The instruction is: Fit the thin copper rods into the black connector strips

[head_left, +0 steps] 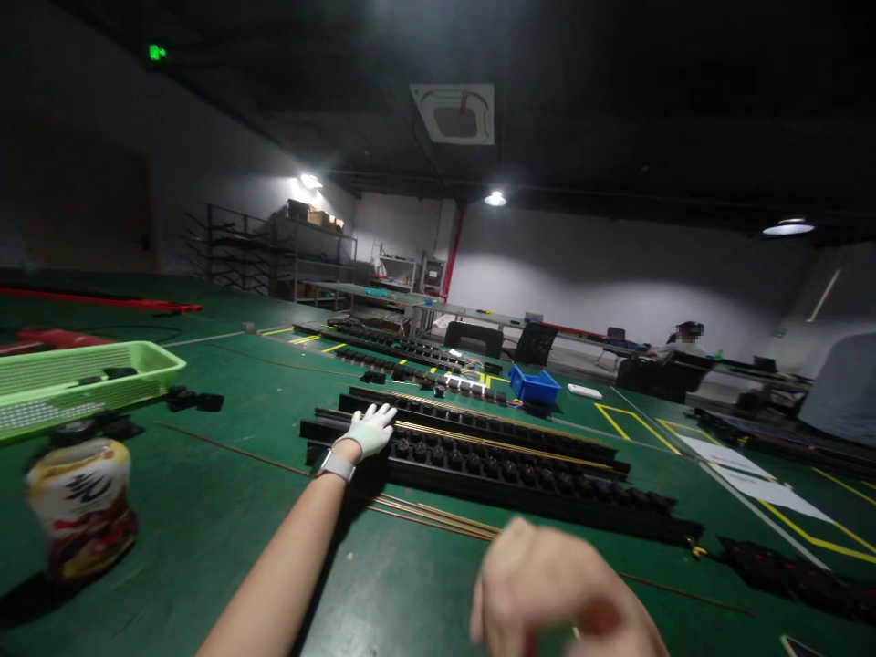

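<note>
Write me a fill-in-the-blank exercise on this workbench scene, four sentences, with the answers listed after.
1. The left hand wears a ____ glove and rests on the long black rail.
2. The right hand, close to the camera, is ____ of any glove.
3. The mesh basket at the left of the green table is light ____.
4. Past the rails sits a small ____ bin.

Missing words: white; bare; green; blue

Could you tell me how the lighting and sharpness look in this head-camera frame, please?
Head view: dim hall with bright ceiling lamps; right hand close and motion-blurred; can smeared; gloved left hand on the black rails fairly sharp; edges bowed by the wide lens.
</note>
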A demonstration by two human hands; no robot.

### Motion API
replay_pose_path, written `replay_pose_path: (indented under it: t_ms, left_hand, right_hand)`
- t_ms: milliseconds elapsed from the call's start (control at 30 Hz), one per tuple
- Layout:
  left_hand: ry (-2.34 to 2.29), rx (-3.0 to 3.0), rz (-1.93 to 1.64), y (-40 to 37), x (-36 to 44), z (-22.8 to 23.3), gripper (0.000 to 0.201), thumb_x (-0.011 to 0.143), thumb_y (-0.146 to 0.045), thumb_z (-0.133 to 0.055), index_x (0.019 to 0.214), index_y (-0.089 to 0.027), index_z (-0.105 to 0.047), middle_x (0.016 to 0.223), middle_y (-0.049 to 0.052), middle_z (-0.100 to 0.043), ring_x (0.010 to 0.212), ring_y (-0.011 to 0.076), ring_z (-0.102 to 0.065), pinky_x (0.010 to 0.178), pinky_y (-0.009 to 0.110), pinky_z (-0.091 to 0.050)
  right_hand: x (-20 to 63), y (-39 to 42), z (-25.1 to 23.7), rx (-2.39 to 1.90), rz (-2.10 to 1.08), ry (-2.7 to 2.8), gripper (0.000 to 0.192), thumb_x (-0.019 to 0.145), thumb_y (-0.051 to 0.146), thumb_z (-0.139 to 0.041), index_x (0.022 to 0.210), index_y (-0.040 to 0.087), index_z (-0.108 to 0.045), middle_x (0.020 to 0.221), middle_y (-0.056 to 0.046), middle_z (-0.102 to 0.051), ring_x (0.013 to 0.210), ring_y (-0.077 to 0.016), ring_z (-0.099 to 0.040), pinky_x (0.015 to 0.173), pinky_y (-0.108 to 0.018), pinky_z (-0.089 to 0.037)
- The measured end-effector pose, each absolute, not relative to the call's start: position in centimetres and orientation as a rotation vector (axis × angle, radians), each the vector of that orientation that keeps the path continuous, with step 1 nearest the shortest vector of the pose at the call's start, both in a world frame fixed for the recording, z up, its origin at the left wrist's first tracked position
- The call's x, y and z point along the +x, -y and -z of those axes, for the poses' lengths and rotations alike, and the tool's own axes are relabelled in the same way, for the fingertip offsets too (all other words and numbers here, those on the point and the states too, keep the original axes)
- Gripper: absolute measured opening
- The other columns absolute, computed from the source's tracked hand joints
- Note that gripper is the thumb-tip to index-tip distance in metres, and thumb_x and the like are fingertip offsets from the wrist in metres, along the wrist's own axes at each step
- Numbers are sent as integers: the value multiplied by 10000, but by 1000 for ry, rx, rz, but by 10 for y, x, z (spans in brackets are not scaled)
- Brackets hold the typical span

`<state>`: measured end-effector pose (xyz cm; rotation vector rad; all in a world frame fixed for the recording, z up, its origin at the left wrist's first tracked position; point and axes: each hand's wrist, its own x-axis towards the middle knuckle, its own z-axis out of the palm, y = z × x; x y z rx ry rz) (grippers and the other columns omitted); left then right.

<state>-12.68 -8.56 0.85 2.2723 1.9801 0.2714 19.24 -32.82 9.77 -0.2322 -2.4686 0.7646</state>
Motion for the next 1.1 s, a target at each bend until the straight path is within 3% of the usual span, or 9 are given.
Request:
replay_pose_path:
  t_ms: [100, 167, 233, 300, 433, 600, 700, 900, 1100]
  left_hand:
    - [-1936, 2327, -285, 91, -118, -7, 687, 1071, -459, -358, 1734, -278, -356, 1833, 96, -253, 1702, 371, -187, 1340, 700, -153]
    - [-1899, 2404, -265, 94, -114, -6, 651, 1075, -444, -378, 1710, -303, -405, 1826, 107, -274, 1693, 384, -215, 1317, 742, -172]
    - [-1850, 2505, -204, 95, -113, -4, 594, 1077, -387, -386, 1660, -329, -488, 1812, 114, -314, 1675, 398, -270, 1287, 776, -214]
    - [-1814, 2573, -111, 94, -113, -2, 569, 1075, -323, -383, 1621, -328, -543, 1803, 123, -333, 1661, 411, -301, 1267, 784, -258]
    - [-1840, 2571, 46, 90, -112, 3, 623, 1073, -239, -336, 1682, -272, -463, 1819, 144, -276, 1668, 433, -265, 1263, 752, -313]
    - [-1847, 2569, 59, 88, -112, 6, 657, 1064, -196, -313, 1714, -225, -405, 1816, 159, -276, 1673, 414, -256, 1307, 695, -281]
    - [-1836, 2554, 20, 86, -113, 7, 648, 1052, -198, -343, 1685, -266, -462, 1813, 145, -293, 1672, 400, -272, 1305, 710, -270]
    - [-1799, 2528, -71, 77, -115, 11, 608, 1049, -248, -351, 1611, -294, -575, 1809, 137, -311, 1668, 415, -280, 1280, 750, -267]
    - [-1759, 2535, -88, 80, -115, 10, 583, 1036, -259, -376, 1560, -298, -628, 1808, 133, -314, 1673, 411, -269, 1282, 761, -237]
  right_hand:
    - [162, 262, -92, -689, -604, 2137, 679, 1114, 702, -317, 1608, 320, -582, 1359, -109, -771, 1303, -274, -713, 1159, -523, -550]
    - [139, 217, -77, -1051, -321, 2068, 676, 1104, 636, -407, 1643, 253, -545, 1614, -123, -601, 1558, -306, -491, 1323, -555, -342]
    - [118, 179, -58, -1354, -214, 2168, 692, 1103, 561, -415, 1688, 196, -474, 1769, -112, -381, 1666, -330, -294, 1356, -560, -247]
    - [100, 150, -39, -1520, -213, 2273, 689, 1120, 529, -360, 1718, 192, -414, 1808, -85, -280, 1683, -331, -242, 1361, -567, -213]
    - [73, 119, -19, -1624, -229, 2352, 706, 1135, 567, -252, 1729, 213, -388, 1806, -63, -285, 1687, -310, -228, 1364, -580, -161]
    - [62, 101, -13, -1644, -264, 2407, 719, 1137, 557, -168, 1728, 211, -386, 1798, -65, -308, 1675, -304, -266, 1360, -602, -137]
    - [69, 94, -19, -1639, -308, 2470, 718, 1131, 560, -183, 1724, 215, -394, 1801, -67, -301, 1673, -315, -271, 1358, -623, -118]
    - [112, 92, -37, -1712, -296, 2361, 726, 1109, 469, -310, 1782, 219, -204, 1848, -56, -60, 1717, -260, -76, 1369, -573, -74]
    - [120, 100, -18, -1698, -325, 2442, 789, 1113, 697, -202, 1757, 254, -311, 1827, -58, -208, 1701, -291, -177, 1364, -599, -94]
